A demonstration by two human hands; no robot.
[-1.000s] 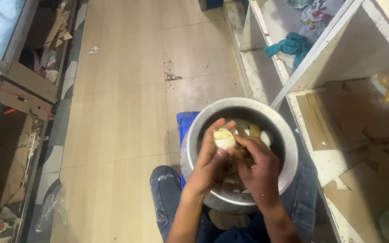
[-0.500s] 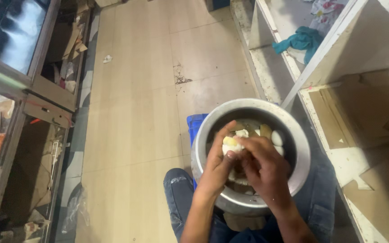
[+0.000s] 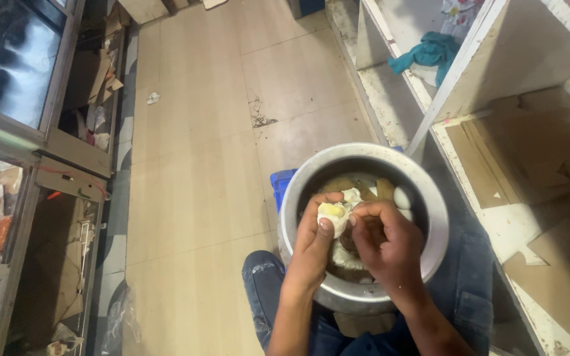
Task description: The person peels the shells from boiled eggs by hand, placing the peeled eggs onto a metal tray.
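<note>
Nearest the camera, both forearms are reaching up from the bottom edge, over a lap in blue jeans point(image 3: 265, 290), and meeting above a round metal pot point(image 3: 364, 157) that is resting on the knees. The left hand point(image 3: 316, 245) is curling upward with its fingers wrapped around a pale boiled potato point(image 3: 333, 216), the thumb lying flat against the potato's near side so the nail is facing up. The right hand point(image 3: 385, 238) is arching over from the other side, fingers bent and bunched together, their tips pressing against the same potato just beside the left thumb; whether they are pinching a strip of skin cannot be told. The potato is sitting between the two hands, above the pot's open mouth and toward its left half. It is looking creamy white to light yellow, lumpy, with a bare, moist surface.

Inside the pot, more pale pieces point(image 3: 402, 197) and brownish scraps are lying against the dark inner wall. A blue crate point(image 3: 281, 186) is showing just behind the pot's left rim. Farther off, the tan tiled floor point(image 3: 199, 145) is stretching away, with a white shelf unit point(image 3: 430, 99) at right holding a teal cloth point(image 3: 430, 51).
</note>
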